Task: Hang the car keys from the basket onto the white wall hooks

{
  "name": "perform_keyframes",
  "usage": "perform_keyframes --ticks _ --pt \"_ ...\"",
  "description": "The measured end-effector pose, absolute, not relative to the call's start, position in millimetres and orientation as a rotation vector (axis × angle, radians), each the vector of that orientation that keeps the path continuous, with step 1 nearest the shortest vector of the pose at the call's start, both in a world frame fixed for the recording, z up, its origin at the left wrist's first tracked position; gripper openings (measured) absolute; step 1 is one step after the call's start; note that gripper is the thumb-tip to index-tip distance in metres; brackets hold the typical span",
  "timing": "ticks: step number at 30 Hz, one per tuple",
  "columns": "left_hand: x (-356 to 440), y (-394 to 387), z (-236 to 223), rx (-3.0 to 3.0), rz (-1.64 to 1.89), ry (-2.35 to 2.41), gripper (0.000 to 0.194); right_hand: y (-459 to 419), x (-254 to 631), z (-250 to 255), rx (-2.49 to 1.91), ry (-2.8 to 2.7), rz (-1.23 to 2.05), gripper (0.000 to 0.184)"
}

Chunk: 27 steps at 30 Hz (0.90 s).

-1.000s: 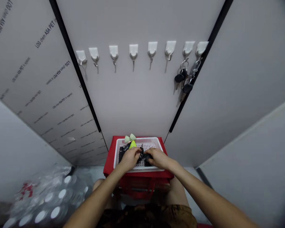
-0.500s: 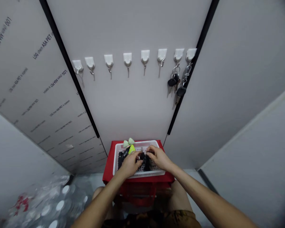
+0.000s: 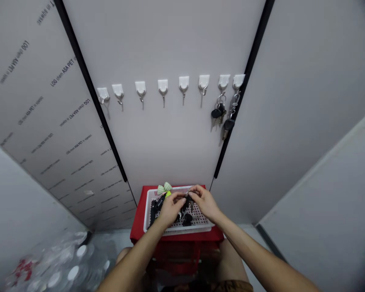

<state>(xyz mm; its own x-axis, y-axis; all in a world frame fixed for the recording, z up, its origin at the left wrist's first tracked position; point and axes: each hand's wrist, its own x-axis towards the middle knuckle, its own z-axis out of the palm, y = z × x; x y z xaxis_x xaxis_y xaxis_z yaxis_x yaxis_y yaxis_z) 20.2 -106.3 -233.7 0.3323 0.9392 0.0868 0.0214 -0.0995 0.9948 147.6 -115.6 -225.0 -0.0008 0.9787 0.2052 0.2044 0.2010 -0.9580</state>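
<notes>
Over a white perforated basket (image 3: pixel 187 232), my left hand (image 3: pixel 170 209) and my right hand (image 3: pixel 205 202) are close together. Both have thumb and fingers pinched on a small bunch of keys (image 3: pixel 188 198) with dark heads. My fingers partly hide the bunch, so its ring is hard to make out. Below the hands, a black rounded item (image 3: pixel 187 220) lies on the basket floor. Left of my left hand lie a black strap with white lettering (image 3: pixel 160 202), a yellow-green piece (image 3: pixel 168 194) and a pale green checked bow (image 3: pixel 164 188).
A red-covered stand (image 3: pixel 138 227) bears the basket. Several white hooks (image 3: pixel 162 86) line the wall ahead; a key bunch (image 3: pixel 218 111) and a key on a chain (image 3: pixel 228 125) hang from the two rightmost. Wrapped bottles (image 3: pixel 74 272) stand on the floor at left.
My hands have shifted slightly, and the keys between them are raised and turned. The black item on the basket floor now shows more clearly. The camera view has tilted up a little.
</notes>
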Motion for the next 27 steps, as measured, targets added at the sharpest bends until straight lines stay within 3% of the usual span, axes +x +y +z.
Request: perform_keyframes --ticks 5,10,19,27 --pt "21.7 -98.6 -215.4 1.474 0.978 0.972 0.009 -117.2 151.0 -214.7 -1.184 -1.475 0.946 0.01" --pt "20.9 -89.3 -198.4 1.655 1.006 1.043 0.011 -117.4 157.3 -206.1 -1.313 -1.528 0.853 0.014" --pt "26.7 -93.2 -209.6 1.921 0.928 1.134 0.018 -115.7 157.5 -207.5 -1.296 -1.475 0.849 0.015" --pt "27.8 -84.3 -135.6 2.116 0.949 1.048 0.017 -117.8 162.5 -174.3 -1.193 -1.644 0.665 0.02"
